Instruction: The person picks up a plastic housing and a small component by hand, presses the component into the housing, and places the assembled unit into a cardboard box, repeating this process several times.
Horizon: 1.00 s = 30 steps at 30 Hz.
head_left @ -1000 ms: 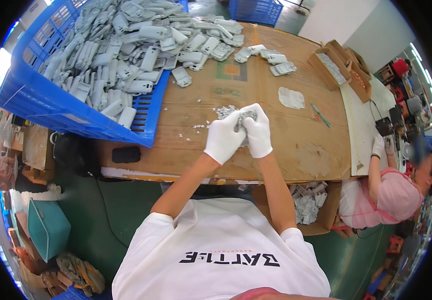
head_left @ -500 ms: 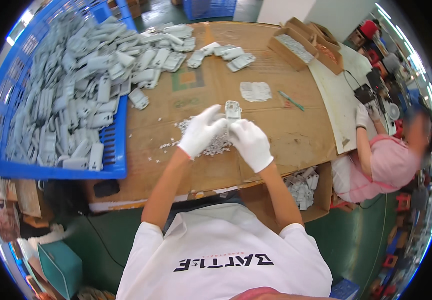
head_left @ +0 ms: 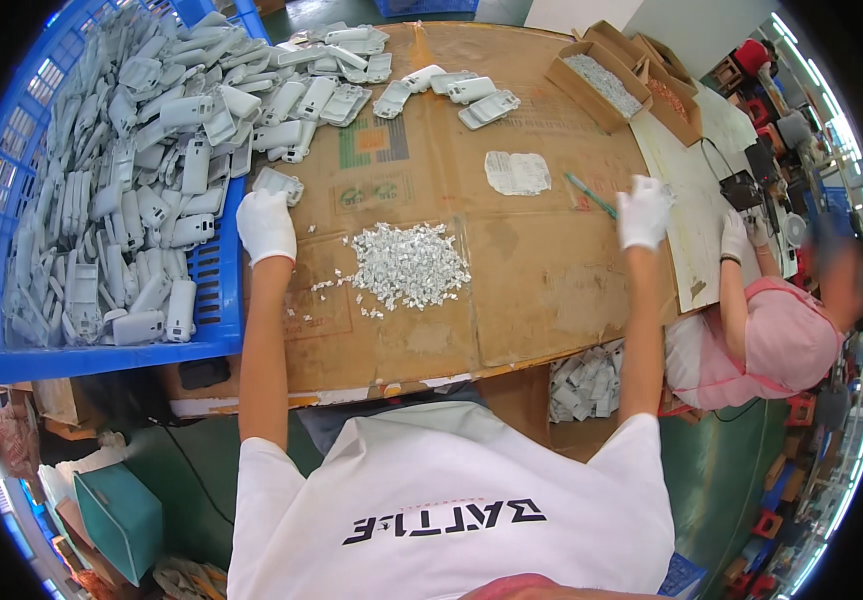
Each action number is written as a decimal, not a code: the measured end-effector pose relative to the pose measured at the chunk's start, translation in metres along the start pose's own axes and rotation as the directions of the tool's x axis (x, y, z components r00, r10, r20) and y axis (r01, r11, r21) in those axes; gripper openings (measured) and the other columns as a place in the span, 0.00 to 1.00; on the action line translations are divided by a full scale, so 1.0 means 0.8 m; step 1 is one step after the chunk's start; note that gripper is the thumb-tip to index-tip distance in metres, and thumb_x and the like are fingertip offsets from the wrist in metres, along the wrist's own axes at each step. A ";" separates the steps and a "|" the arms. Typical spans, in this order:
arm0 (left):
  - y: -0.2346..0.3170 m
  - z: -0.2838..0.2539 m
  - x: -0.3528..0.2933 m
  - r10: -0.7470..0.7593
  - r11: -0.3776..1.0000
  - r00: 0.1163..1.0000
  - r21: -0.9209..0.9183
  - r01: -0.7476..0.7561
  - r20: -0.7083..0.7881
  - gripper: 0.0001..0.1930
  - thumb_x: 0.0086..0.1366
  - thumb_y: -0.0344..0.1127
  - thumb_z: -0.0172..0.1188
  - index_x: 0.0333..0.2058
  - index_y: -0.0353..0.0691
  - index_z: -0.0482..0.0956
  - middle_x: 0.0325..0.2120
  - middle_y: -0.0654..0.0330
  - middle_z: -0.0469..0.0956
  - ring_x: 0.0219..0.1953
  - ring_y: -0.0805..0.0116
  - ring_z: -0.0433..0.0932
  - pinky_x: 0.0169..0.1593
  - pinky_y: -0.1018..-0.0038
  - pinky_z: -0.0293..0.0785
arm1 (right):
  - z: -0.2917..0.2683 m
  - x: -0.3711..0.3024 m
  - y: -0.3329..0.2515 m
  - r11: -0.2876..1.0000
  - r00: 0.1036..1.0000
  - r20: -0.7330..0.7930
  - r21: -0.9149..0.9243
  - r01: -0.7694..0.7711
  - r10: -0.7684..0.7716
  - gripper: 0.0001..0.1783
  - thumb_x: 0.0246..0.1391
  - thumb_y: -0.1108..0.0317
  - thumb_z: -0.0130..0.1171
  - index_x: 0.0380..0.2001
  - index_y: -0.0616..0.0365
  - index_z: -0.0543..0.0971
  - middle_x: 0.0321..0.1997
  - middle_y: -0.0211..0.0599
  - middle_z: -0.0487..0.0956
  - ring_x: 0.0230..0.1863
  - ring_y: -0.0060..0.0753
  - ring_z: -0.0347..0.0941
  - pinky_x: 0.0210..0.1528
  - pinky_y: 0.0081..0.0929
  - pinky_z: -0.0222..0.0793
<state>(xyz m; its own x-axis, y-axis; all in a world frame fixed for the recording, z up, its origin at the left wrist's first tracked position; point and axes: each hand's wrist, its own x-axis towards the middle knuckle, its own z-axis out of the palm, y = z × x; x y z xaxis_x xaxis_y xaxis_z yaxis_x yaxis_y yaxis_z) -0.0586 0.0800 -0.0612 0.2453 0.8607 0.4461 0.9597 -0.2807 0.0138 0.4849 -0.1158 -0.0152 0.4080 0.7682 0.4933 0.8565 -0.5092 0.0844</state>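
White-gloved left hand [head_left: 266, 224] touches a grey casing [head_left: 279, 184]; right hand [head_left: 643, 211] grip unclear.

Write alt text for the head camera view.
A person in white gloves spreads both arms over a cardboard-covered table: left hand beside a grey plastic part, right hand at the far edge. Between them lies a pile of small silver pieces.

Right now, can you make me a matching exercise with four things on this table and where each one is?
Things:
1. blue crate
2. pile of small silver bits
3. green pen
4. open cardboard box

Places:
A. table middle, between the hands
B. far right corner
C. left side, full of grey plastic parts
D. beside the right hand

Pairs: 1-C, 2-A, 3-D, 4-B
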 end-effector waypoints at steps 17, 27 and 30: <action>0.076 -0.047 0.059 0.664 0.636 0.695 -0.280 -0.719 -0.276 0.15 0.56 0.29 0.63 0.44 0.48 0.78 0.42 0.58 0.79 0.51 0.58 0.77 0.51 0.63 0.76 | -0.042 -0.106 -0.256 0.683 0.828 0.115 0.633 0.364 -0.549 0.02 0.52 0.72 0.58 0.30 0.53 0.77 0.33 0.40 0.76 0.39 0.47 0.78 0.39 0.44 0.76; 0.091 -0.061 0.014 0.045 0.748 0.931 -0.630 0.210 0.363 0.11 0.66 0.35 0.56 0.45 0.41 0.76 0.35 0.46 0.83 0.43 0.45 0.81 0.45 0.55 0.77 | -0.121 -0.101 -0.287 -0.030 0.915 0.323 0.940 -0.339 -0.240 0.07 0.58 0.74 0.62 0.39 0.62 0.80 0.35 0.23 0.80 0.38 0.10 0.74 0.41 0.16 0.72; 0.139 -0.102 -0.042 0.005 0.437 0.969 -0.872 0.221 0.248 0.23 0.60 0.30 0.59 0.55 0.38 0.73 0.36 0.46 0.84 0.39 0.52 0.85 0.43 0.62 0.80 | -0.148 -0.104 -0.346 -0.009 0.974 0.135 0.990 -0.138 -0.181 0.03 0.57 0.77 0.61 0.35 0.60 0.78 0.32 0.25 0.76 0.31 0.14 0.71 0.33 0.17 0.68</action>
<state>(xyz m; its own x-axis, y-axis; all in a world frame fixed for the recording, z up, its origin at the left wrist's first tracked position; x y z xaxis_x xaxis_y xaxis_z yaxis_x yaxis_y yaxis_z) 0.0284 -0.0148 -0.0015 0.2765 0.9377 0.2103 0.3542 -0.3029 0.8848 0.1762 -0.0850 0.0228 0.2850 0.8928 0.3488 0.2489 0.2825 -0.9264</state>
